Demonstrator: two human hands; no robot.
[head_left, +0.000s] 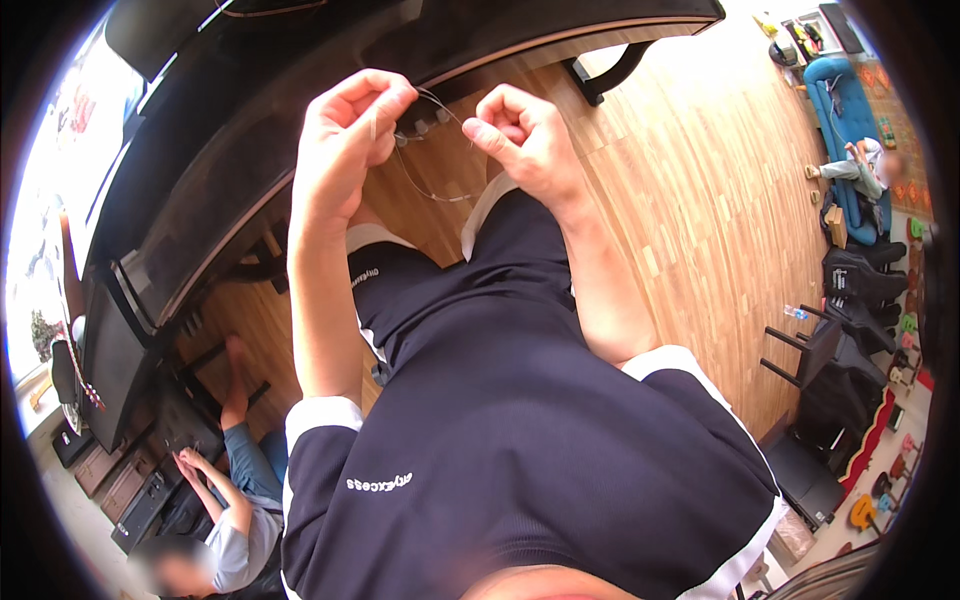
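A thin, pale, wire-like strand (pixel 438 99) arches between my raised hands and hangs in a loop below them, above my lap. My left hand (pixel 348 135) is closed, with thumb and fingertips pinching the strand at the upper left. Opposite it, my right hand (pixel 527 140) is curled, its thumb pressed to the forefinger where the strand meets it. Inside the right fist, the strand's end is hidden. The two hands are apart, a short gap between them.
A long black piano-like body (pixel 250 140) runs across the front and left. At lower left another person (pixel 240 520) sits, hands together. On the far right, a person (pixel 868 170) sits on a blue sofa (pixel 835 95). Black chairs (pixel 815 350) stand on the wooden floor (pixel 690 230).
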